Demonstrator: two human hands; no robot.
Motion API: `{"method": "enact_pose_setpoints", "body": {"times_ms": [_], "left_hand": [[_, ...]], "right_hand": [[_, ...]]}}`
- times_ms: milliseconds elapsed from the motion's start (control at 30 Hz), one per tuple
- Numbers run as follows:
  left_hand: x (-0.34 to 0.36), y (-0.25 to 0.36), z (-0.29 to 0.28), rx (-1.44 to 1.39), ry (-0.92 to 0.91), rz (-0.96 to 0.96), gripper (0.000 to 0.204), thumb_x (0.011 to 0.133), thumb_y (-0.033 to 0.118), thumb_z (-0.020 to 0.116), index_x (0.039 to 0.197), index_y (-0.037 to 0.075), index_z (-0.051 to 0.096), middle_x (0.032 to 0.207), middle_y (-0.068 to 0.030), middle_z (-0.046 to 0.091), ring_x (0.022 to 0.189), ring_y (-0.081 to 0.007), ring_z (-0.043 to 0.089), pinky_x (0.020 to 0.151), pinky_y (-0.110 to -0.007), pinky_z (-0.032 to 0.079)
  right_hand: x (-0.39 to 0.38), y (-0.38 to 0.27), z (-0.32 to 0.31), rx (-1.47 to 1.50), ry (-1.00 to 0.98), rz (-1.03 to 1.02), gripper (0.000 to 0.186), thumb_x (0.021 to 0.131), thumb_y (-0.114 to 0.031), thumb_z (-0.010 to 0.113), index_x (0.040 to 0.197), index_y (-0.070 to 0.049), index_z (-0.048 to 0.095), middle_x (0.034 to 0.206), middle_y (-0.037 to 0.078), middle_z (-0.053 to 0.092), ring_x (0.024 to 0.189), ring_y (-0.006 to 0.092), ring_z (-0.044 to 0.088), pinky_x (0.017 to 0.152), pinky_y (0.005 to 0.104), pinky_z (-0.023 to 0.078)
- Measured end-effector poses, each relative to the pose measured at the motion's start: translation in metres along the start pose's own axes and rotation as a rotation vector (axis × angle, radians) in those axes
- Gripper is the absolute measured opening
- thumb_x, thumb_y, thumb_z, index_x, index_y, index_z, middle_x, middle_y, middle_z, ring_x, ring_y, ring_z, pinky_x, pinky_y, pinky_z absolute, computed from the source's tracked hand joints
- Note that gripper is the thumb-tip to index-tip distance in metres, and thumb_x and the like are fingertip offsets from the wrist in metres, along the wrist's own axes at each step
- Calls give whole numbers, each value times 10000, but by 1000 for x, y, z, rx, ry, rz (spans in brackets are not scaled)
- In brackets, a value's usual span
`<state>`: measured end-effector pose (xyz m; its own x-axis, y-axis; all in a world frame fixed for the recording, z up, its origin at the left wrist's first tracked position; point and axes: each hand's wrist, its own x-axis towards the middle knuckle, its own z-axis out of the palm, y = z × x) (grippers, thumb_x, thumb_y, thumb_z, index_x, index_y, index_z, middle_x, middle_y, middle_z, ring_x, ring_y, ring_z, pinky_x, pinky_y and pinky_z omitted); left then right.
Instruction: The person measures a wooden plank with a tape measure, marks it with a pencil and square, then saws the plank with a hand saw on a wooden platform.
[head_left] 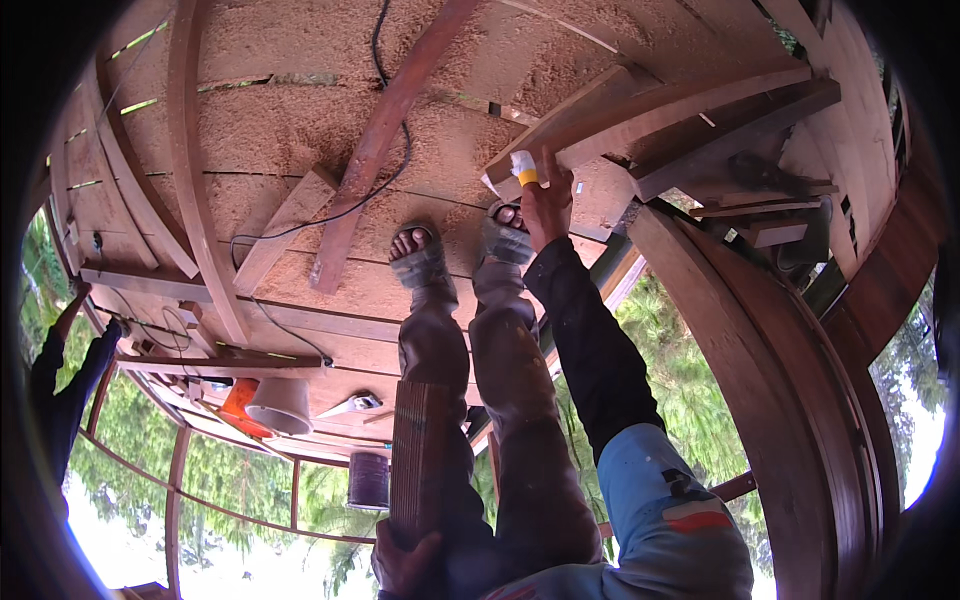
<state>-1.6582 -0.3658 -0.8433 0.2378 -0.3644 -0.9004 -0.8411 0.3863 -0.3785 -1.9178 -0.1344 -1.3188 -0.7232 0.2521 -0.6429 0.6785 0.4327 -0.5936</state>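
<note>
My left hand point(405, 565) is closed around the lower end of a reddish-brown wooden block point(418, 450) with fine grooves along its face. The block stands up along my left leg. Stretched forward past my right foot, my right hand point(548, 205) has a small white and yellow container point(523, 168) at its thumb side. Its fingers seem closed about the yellow part, with one finger pointing on toward the boards. Just beyond lies a wooden board point(585, 120) on the sawdust-covered planks, close to the fingertips.
A long reddish beam point(390, 140) crosses the floor, with a black cable point(400, 165) beside it. Curved boards point(745, 370) rise at right. An orange container point(240, 405), a white bucket point(283, 405) and a dark can point(368, 482) stand lower left. Another person's arm point(65, 320) shows at far left.
</note>
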Motion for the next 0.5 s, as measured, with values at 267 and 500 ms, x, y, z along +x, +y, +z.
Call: {"method": "enact_pose_setpoints", "body": {"times_ms": [267,500], "left_hand": [[11,-29,12,14,85,-37,999,711,574,846,1460,19,486,1301,-304,639,1221,-458,605,1034,-529,470],[-17,57,-37,-258,-61,45,1033,761,586,788,1548,36,406,1405,-325,570,1338,-449,535,1109,-492,437]], "right_hand": [[103,-15,-71,-80,527,38,538,856,-82,639,1341,52,451,1234,183,549,988,336,639,889,456,566],[149,-1,-78,-31,270,15,505,901,-228,664,1336,-28,502,1210,116,594,1032,279,653,917,438,569]]}}
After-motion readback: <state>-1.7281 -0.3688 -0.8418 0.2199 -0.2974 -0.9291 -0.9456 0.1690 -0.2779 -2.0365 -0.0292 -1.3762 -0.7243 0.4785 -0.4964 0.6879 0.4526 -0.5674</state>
